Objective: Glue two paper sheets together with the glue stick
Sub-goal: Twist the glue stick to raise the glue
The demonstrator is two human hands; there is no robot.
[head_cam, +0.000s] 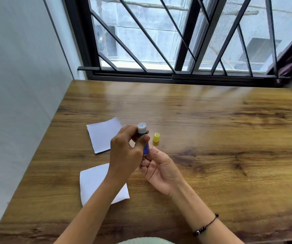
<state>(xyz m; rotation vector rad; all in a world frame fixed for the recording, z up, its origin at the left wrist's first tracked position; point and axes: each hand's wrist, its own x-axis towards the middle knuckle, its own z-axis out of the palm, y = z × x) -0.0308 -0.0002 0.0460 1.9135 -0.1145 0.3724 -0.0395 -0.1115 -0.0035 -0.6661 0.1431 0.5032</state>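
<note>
Glue stick (143, 133) uncapped, upright; left grip (126, 152) grasps its upper body, right grip (156, 166) pinches its base. Yellow cap (156, 137) just beside, on tabletop (229, 138).

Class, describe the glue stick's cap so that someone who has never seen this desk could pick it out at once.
Start at the wooden table under the barred window and find the two hands meeting near its middle around the blue glue stick. Just to the right of the stick, standing alone on the bare wood, is the cap. It is the only yellow thing there; the two paper sheets are white.
</note>
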